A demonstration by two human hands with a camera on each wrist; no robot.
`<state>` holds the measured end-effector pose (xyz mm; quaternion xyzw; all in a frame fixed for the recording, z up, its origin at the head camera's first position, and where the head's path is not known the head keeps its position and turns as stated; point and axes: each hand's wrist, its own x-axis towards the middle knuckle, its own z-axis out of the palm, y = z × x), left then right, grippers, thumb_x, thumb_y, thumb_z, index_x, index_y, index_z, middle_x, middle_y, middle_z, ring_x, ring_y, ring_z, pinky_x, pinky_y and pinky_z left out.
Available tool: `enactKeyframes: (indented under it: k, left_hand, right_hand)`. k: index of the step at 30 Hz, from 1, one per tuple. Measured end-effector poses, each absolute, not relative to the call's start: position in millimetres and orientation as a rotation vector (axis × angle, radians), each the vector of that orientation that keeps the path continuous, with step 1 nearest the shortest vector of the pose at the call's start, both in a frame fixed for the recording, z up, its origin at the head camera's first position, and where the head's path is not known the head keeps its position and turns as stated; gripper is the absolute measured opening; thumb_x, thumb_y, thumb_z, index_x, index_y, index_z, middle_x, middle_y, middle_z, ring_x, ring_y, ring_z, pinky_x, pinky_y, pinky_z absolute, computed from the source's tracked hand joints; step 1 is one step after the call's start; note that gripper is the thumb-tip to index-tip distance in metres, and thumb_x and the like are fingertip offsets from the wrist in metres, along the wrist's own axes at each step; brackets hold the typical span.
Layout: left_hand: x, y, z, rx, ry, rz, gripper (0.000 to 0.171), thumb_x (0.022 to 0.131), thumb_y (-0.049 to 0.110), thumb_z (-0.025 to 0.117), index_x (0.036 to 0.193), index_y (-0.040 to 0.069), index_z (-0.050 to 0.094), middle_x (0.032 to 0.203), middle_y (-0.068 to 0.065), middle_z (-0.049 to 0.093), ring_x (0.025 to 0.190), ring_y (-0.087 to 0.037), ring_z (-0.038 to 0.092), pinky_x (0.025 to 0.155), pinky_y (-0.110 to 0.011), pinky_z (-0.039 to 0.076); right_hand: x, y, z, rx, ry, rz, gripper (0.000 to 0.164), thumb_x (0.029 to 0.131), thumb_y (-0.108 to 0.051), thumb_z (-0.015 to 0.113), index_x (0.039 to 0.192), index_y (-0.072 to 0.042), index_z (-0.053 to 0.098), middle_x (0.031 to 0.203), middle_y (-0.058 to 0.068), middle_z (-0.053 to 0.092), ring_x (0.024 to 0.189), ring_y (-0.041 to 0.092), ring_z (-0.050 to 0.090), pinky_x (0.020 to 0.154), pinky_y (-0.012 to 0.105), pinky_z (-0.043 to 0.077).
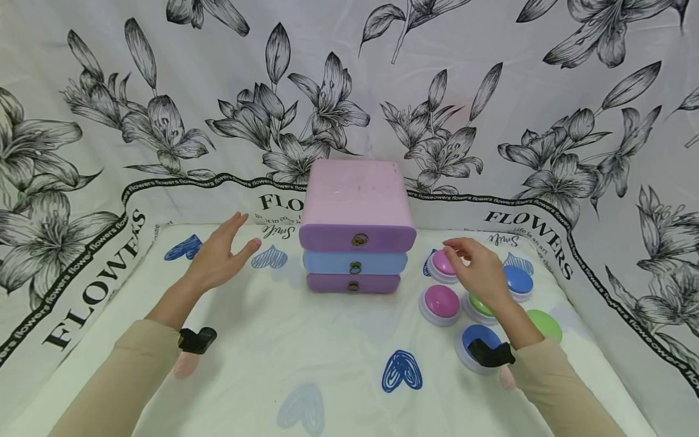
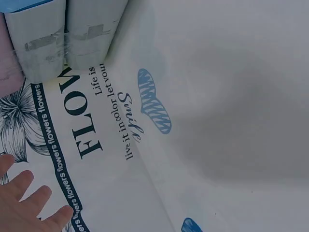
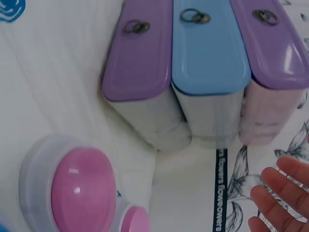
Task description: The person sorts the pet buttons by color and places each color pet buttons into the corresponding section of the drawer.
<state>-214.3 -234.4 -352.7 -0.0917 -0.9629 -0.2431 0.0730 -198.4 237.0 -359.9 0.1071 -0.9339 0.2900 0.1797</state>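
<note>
My left hand point(image 1: 219, 255) hovers to the left of a three-tier drawer box point(image 1: 357, 197), fingers spread and holding nothing. Over at the right, my right hand point(image 1: 482, 273) is above several round domed buttons with white bases, its fingers loosely bent. A far pink button point(image 1: 442, 262) is nearest its fingertips; whether they touch cannot be told in the head view. In the right wrist view those fingers point(image 3: 277, 193) hold nothing. Around the hand are a nearer pink button point(image 1: 442, 301), a partly hidden green one point(image 1: 480, 305) and a blue one point(image 1: 519, 279).
Closer to me sit another blue button point(image 1: 477, 335), partly behind the black wrist strap, and a green one point(image 1: 546, 326) beside the right sleeve. The box has purple and blue fronts with ring pulls. A flower-printed cloth point(image 1: 246, 145) hangs behind the white table cover point(image 1: 327, 346).
</note>
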Motion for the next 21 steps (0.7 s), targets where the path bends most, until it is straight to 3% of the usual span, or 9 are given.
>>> enactKeyframes:
  k: [4, 11, 21]
  left_hand:
    - [-216, -233, -354, -0.253, -2.847, -0.833, 0.074, 0.092, 0.054, 0.043, 0.147, 0.01, 0.022, 0.152, -0.018, 0.017, 0.136, -0.044, 0.018, 0.102, -0.069, 0.02]
    - [-218, -227, -351, -0.229, -2.783, -1.01, 0.071, 0.093, 0.052, 0.043, 0.147, 0.012, 0.022, 0.151, -0.016, 0.022, 0.135, -0.042, 0.021, 0.103, -0.065, 0.024]
    - [-225, -214, -345, -0.177, -2.716, -1.256, 0.072, 0.091, 0.056, 0.042, 0.147, 0.014, 0.024, 0.151, -0.013, 0.024, 0.136, -0.035, 0.025, 0.106, -0.055, 0.03]
  right_hand:
    - [-193, 227, -361, 0.321, -2.589, 0.884, 0.027, 0.092, -0.032, 0.055, 0.108, -0.013, 0.065, 0.099, 0.005, 0.068, 0.087, 0.022, 0.063, 0.076, 0.042, 0.054]
    - [-185, 210, -359, 0.38, -2.532, 0.948, 0.019, 0.091, -0.026, 0.058, 0.102, -0.013, 0.068, 0.09, 0.0, 0.069, 0.077, 0.013, 0.063, 0.069, 0.025, 0.054]
    - [-178, 182, -358, 0.428, -2.655, 1.179, 0.022, 0.092, -0.025, 0.057, 0.106, -0.01, 0.066, 0.091, 0.004, 0.07, 0.076, 0.014, 0.066, 0.068, 0.024, 0.056]
